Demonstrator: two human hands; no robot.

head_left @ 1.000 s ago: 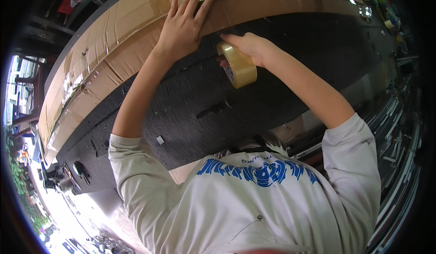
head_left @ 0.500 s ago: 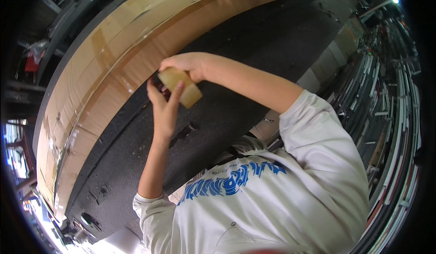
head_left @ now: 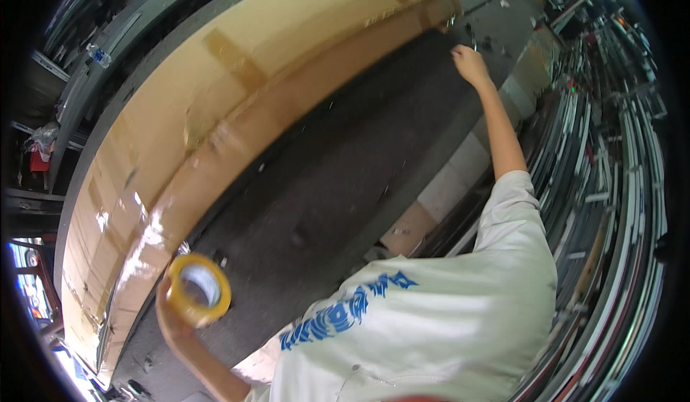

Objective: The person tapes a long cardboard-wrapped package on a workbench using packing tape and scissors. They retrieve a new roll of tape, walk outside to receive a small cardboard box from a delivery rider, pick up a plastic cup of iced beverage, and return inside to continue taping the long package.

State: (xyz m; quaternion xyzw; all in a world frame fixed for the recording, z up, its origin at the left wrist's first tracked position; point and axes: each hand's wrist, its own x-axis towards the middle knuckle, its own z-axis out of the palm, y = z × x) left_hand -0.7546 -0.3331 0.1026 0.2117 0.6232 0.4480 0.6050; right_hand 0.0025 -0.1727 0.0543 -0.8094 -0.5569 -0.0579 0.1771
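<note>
My left hand [head_left: 169,314] grips a roll of yellow packing tape [head_left: 217,307] at the lower left, beside the near edge of a long cardboard box [head_left: 162,125]. The roll's open core faces up. Far off to the upper right, my right hand [head_left: 471,65] is closed with its fingers curled, near the box's far end. Whatever lies in those fingers, if anything, cannot be made out. Strips of brown and clear tape run over the box, shiny near its left end.
The box lies on a dark bench top [head_left: 316,186]. Bundles of long metal profiles [head_left: 611,208] fill the right side. On a dark rack at the left are a plastic bottle [head_left: 99,55] and a red object [head_left: 39,161]. Pale tiles [head_left: 445,186] show below the bench edge.
My hands were together at a tan block-like shape beside the box. They are now wide apart: the left came down and left with the tape roll, the right went far to the upper right.
</note>
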